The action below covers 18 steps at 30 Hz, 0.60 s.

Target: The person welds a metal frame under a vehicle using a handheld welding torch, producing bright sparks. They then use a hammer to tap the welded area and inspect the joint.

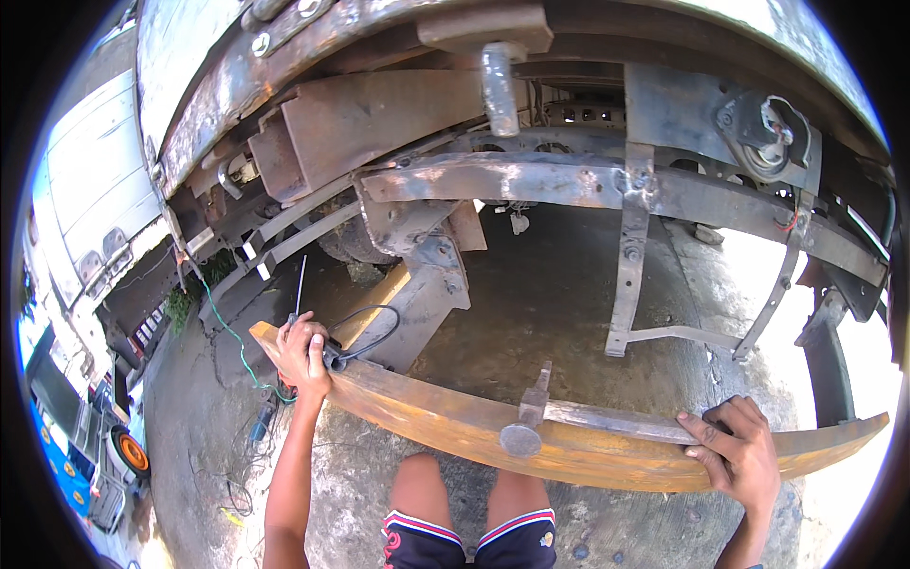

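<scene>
A long rusty steel beam [427, 414] spans the view in front of my knees, below the vehicle's rear frame. At its left end my left hand [300, 357] is closed around a dark welding electrode holder [334, 358] and rests against the beam. From that fist a thin electrode rod [301, 283] sticks upward, and a black cable loops out on the right. Farther right, my right hand [739, 448] grips the handle end of a hammer [616, 420], its fingers lying over the beam's top edge. The hammer's round-faced head points left, over the beam.
Above stands a worn metal frame [531, 182] with a hanging step bracket [627, 275] at the right. A grey support plate [427, 303] meets the beam near its left end. Green wire [234, 337] and loose cables lie on the concrete at left, near a blue vehicle [62, 446].
</scene>
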Available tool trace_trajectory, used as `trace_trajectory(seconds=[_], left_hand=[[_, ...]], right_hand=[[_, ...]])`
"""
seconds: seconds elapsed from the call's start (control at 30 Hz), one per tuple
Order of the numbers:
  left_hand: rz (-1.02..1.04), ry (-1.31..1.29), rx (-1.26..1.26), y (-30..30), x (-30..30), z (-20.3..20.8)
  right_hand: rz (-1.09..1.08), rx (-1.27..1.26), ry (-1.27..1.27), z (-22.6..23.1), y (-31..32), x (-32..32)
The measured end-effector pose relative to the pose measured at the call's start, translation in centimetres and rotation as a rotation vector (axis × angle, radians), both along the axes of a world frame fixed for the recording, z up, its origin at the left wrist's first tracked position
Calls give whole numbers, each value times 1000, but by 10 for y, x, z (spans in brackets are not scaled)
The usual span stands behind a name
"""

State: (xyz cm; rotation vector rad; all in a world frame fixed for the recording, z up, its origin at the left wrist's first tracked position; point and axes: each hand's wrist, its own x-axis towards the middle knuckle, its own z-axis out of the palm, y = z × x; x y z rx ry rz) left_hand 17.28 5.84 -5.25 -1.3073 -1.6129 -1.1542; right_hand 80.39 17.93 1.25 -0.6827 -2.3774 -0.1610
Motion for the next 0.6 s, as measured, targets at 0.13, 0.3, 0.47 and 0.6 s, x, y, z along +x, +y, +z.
trace_trajectory(seconds=[0.13,0.3,0.47,0.6], left_hand=[[-5,-32,-11,-9,3,2],[-15,-20,-10,-12,5,6],[4,-17,-18,-10,6,4],[-1,-2,-16,-10,5,6]], right_hand=[[13,-60,55,-2,-8,-2],[16,-111,53,-2,-15,0],[-73,-123,27,1,-25,-5],[-111,-158,-4,8,-29,-9]])
